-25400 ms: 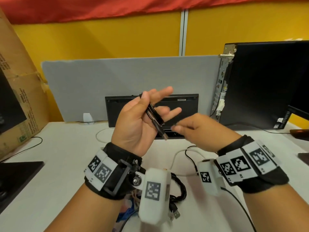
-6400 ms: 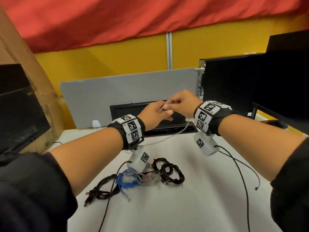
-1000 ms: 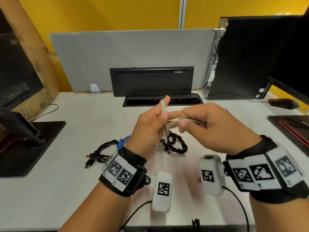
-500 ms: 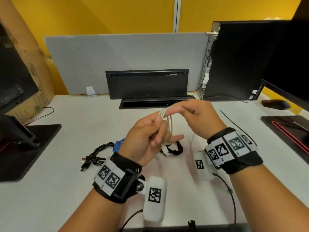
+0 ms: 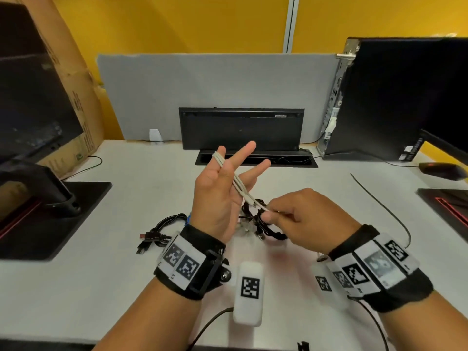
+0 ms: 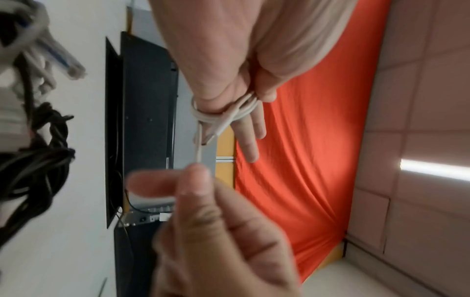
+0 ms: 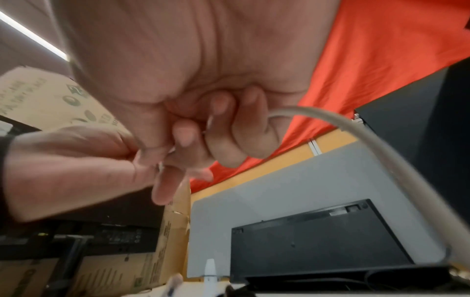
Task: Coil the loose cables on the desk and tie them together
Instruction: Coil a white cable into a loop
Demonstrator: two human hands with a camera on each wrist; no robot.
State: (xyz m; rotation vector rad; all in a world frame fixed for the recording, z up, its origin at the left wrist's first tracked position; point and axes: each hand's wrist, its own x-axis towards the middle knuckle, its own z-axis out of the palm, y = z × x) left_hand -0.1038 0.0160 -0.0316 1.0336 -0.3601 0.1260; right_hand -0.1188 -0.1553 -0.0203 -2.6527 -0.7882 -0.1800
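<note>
Since half a second ago: left hand (image 5: pixel 219 196) opened from a closed hold to splayed straight fingers; right hand (image 5: pixel 301 219) dropped from above the left hand to below and right of it, drawing the white cable (image 5: pixel 236 182) taut. Cable now looped in several turns over the left index finger, strands running down across the left palm to the right hand. Left fingers (image 6: pixel 250 138) wide and straight, serving as a former for the coil, not gripping. Right thumb and forefinger pinched on the cable near its plug end; remaining right fingers (image 7: pixel 239 138) curled. Free length arcing away past the right wrist. Hands raised above the desk (image 5: pixel 126 193); directly beneath them, black coils (image 5: pixel 263 224) already bundled; left of those, a blue cable (image 5: pixel 188 219) mostly hidden and a further black bundle (image 5: pixel 162 231). Well right of the coils, one thin black cable (image 5: pixel 379 198) lying loose. Step in hand, as judged: winding the white cable, tie not yet made. Next move likely calls for steady tension, another turn or a cross-wrap round the loops, then sliding the coil off without spilling turns.
</note>
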